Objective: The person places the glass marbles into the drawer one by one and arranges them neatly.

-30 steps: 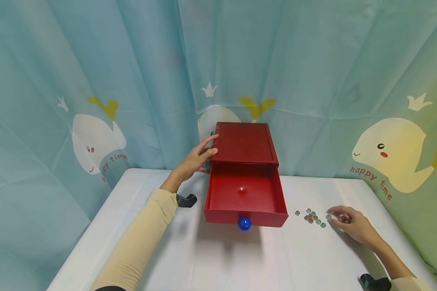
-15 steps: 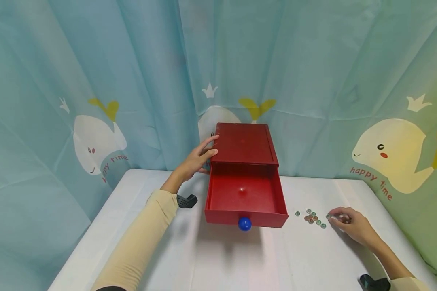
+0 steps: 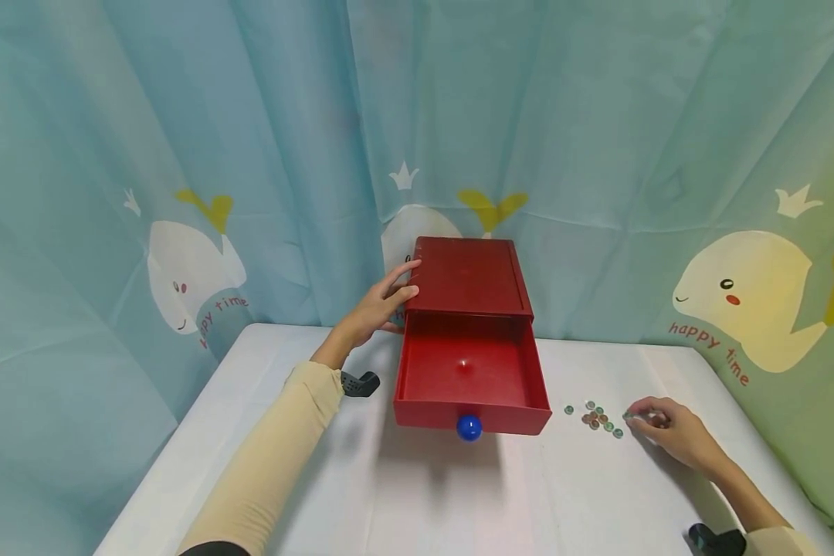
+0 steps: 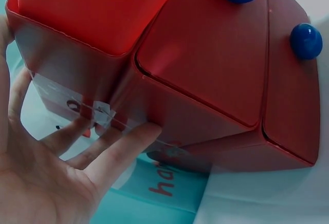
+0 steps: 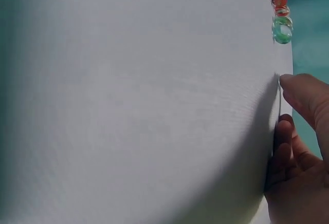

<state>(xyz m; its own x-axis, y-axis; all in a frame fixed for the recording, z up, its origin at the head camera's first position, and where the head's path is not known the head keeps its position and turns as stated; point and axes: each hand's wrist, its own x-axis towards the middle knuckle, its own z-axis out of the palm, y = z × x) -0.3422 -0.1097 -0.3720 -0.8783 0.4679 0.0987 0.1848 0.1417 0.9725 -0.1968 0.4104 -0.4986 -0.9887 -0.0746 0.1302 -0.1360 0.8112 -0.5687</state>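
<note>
- Left hand (image 3: 371,310), spread, is touching the red box (image 3: 469,276)'s left side.
- Right hand (image 3: 672,432), right of box, is pinching a marble (image 3: 627,415).
- Loose marbles (image 3: 594,424) are lying nearer box.

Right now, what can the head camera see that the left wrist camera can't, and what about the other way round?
Only the head view shows the right hand with a marble at its fingertips, the other marbles beside it, and the cabinet top.

Only the left wrist view shows two closed drawers, each with a blue knob.

Both show the left hand touching the cabinet's side, the pulled-out drawer and the blue-green curtain.
</note>
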